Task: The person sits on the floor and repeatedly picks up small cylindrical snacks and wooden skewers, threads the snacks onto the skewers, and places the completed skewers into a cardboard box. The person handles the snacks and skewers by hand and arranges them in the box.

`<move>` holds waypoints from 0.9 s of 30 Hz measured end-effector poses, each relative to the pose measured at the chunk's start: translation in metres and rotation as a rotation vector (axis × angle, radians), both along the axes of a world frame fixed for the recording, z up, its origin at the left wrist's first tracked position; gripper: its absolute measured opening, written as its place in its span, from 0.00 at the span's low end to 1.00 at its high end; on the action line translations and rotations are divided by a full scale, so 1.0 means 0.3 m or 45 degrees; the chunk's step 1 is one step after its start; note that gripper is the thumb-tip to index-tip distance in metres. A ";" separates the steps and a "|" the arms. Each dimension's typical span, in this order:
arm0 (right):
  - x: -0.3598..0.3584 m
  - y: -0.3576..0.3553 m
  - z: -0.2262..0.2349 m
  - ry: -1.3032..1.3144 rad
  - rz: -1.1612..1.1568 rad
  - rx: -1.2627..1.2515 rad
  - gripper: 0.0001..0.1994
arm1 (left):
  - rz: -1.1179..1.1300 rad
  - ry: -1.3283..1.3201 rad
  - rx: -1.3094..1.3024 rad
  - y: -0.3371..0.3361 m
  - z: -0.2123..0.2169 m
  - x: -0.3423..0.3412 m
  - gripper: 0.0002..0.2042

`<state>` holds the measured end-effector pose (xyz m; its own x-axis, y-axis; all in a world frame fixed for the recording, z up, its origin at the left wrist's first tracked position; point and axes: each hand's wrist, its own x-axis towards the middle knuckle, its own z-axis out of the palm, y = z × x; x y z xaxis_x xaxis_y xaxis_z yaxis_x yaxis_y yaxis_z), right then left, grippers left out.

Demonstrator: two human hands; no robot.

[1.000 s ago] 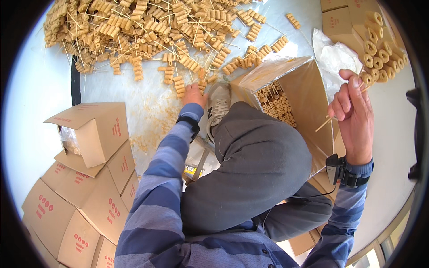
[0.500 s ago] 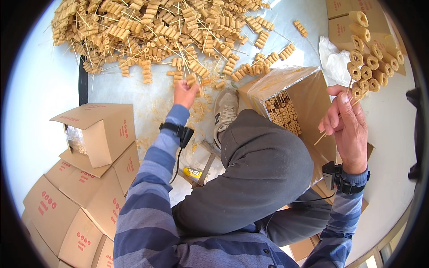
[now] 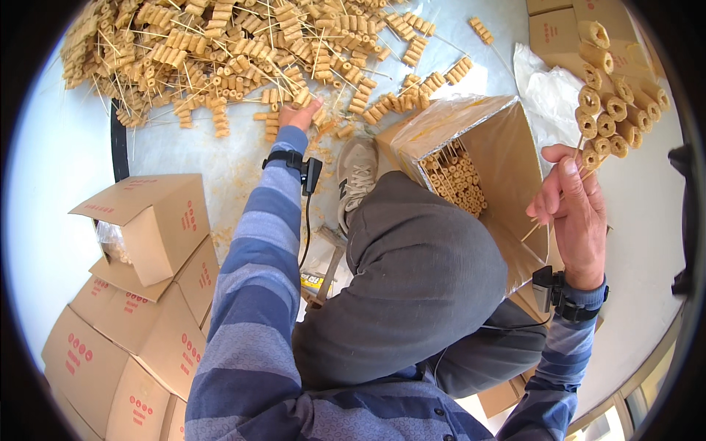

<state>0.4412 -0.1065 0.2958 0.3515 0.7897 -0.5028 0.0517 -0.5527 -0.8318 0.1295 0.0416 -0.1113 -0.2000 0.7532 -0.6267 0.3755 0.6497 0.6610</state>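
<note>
My right hand (image 3: 577,213) is closed around the thin sticks of a bunch of skewered snacks (image 3: 614,110), hollow golden-brown tube rolls threaded in rows. The bunch is held up at the right, rolls uppermost and stick ends poking out below the fingers. My left hand (image 3: 298,116) reaches to the near edge of a large heap of the same skewers (image 3: 220,51). It touches the rolls there; its fingertips are lost among them, so whether it grips one cannot be told. An open carton (image 3: 507,147) with a clear plastic liner stands between my knee and right hand, with packed skewers (image 3: 454,176) inside.
Stacked brown cartons (image 3: 140,323) fill the left side, topped by an open carton (image 3: 158,228) with a plastic bag inside. More cartons (image 3: 551,37) and a crumpled white plastic bag (image 3: 548,92) are at the far right. My shoe (image 3: 358,173) rests near crumbs, beside the lined carton.
My left hand has moved forward, further into the heap's near edge. The whole view has shifted slightly. My right hand still holds its bunch in nearly the same place.
</note>
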 end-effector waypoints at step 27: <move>-0.093 -0.431 0.351 0.540 0.197 0.145 0.18 | -2.066 0.470 2.220 -0.350 1.786 0.258 0.11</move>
<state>0.4134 -0.2358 0.4011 0.0074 0.8751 -0.4839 -0.2311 -0.4694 -0.8522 0.2069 -0.0634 0.4244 0.9188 -0.0629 0.3896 -0.0128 -0.9915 -0.1297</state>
